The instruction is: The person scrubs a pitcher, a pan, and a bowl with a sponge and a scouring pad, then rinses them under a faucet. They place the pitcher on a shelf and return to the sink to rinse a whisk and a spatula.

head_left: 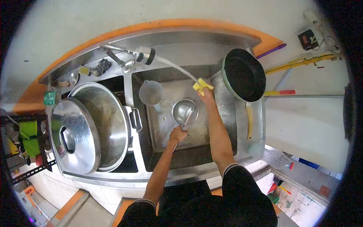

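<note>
My left hand (177, 135) is closed round a metal whisk (188, 119), whose wire end is over a small steel bowl (179, 112) in the sink basin (159, 142). Whether the wires touch the bowl cannot be made out. Farther right, my right hand (207, 94) grips a yellow sponge (202, 86) above the basin. A stream of water (176, 67) runs from the spray head (145, 55) to the sponge. Left of the bowl, a translucent plastic jug (151, 93) stands in the basin.
A large steel pot (113, 130) and its lid (77, 138) fill the left basin. On the right ledge leans a black frying pan (245, 75) with a wooden handle (249, 123). A scrubber (101, 67) lies behind the faucet. A plastic bottle (278, 159) lies at lower right.
</note>
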A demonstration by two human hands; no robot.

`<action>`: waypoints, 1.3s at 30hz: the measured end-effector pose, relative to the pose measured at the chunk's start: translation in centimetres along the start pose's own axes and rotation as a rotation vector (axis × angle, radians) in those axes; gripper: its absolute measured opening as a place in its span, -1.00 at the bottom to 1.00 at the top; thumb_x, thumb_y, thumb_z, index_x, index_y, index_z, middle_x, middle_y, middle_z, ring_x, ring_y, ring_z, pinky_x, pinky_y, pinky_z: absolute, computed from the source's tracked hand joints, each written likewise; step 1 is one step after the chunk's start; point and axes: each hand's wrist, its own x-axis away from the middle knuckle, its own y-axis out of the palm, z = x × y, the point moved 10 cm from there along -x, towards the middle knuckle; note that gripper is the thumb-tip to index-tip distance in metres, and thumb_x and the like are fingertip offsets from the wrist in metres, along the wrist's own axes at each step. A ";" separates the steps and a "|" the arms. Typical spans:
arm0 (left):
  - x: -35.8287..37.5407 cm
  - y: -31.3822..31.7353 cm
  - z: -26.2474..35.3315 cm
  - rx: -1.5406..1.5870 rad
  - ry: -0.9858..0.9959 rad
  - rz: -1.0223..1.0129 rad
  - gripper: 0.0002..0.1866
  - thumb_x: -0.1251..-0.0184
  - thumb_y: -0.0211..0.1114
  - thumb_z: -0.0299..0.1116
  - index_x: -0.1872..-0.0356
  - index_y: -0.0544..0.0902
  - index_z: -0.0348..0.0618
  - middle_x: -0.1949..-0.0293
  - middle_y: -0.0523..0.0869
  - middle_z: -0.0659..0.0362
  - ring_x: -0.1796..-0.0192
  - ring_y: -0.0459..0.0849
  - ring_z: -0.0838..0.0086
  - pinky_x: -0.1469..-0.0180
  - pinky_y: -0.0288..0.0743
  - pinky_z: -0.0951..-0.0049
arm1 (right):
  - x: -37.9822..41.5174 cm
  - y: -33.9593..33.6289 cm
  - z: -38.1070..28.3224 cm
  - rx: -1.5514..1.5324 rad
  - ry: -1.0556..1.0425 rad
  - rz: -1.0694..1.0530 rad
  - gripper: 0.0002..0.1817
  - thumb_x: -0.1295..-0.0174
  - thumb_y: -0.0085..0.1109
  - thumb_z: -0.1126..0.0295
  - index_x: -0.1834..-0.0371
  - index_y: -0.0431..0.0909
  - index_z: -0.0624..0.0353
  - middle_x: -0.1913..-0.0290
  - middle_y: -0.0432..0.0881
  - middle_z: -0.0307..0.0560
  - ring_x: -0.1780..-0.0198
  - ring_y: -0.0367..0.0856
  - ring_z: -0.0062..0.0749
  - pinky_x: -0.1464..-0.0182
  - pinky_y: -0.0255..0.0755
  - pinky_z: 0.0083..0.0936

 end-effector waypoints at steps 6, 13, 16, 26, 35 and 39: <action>1.8 -0.6 -2.7 0.040 -0.091 0.071 -0.43 0.07 0.13 -0.11 0.11 0.52 -0.41 0.13 0.56 -0.31 0.02 0.55 -0.08 -0.08 0.40 0.14 | -2.8 1.1 2.6 -0.178 0.171 -0.033 -0.73 -0.07 0.00 0.45 0.14 0.41 -0.10 0.28 0.50 -0.17 0.31 0.48 -0.35 0.56 0.36 -0.51; 4.2 -0.2 -3.7 0.092 -0.153 0.019 -0.38 0.08 0.14 -0.05 0.10 0.52 -0.42 0.11 0.56 -0.31 0.00 0.54 -0.07 -0.09 0.39 0.18 | -2.3 3.4 2.5 0.152 0.154 0.051 -0.55 -0.03 0.15 -0.17 0.26 0.44 -0.06 0.42 0.47 -0.28 0.47 0.43 -0.43 0.51 0.35 -0.44; 5.2 -1.0 -2.9 0.167 -0.142 0.050 -0.39 0.07 0.14 -0.03 0.15 0.55 -0.43 0.14 0.59 -0.28 0.03 0.56 -0.04 -0.07 0.41 0.21 | -4.5 1.3 2.8 0.265 0.095 0.173 -0.57 -0.08 0.07 -0.18 0.34 0.42 -0.05 0.45 0.43 -0.29 0.47 0.40 -0.36 0.49 0.34 -0.31; -2.3 2.5 -3.4 0.328 0.069 0.139 -0.44 0.05 0.17 0.01 0.21 0.61 -0.34 0.17 0.64 -0.12 0.09 0.62 0.08 0.02 0.45 0.19 | 4.8 0.9 2.9 0.741 0.146 0.085 -0.65 -0.17 0.13 0.11 0.21 0.42 0.19 0.30 0.49 -0.14 0.32 0.49 -0.37 0.31 0.43 -0.42; 0.3 0.0 -2.7 0.652 0.174 -0.109 -0.56 0.03 0.13 -0.07 0.39 0.64 -0.34 0.41 0.66 -0.07 0.29 0.65 0.15 0.20 0.47 0.18 | 29.0 48.4 2.7 1.071 -0.758 -0.771 -0.69 -0.19 0.11 0.44 0.01 0.44 0.32 0.11 0.56 -0.02 0.07 0.52 -0.38 -0.01 0.35 -0.49; 4.6 -3.6 -2.4 0.859 0.218 0.137 -0.61 0.02 0.15 -0.11 0.37 0.63 -0.27 0.42 0.66 -0.11 0.37 0.64 0.08 0.29 0.47 0.15 | 33.1 67.5 14.4 1.171 -1.026 -1.015 -0.54 0.00 0.29 0.19 0.06 0.49 0.19 0.21 0.60 0.13 0.16 0.59 -0.10 0.11 0.42 -0.35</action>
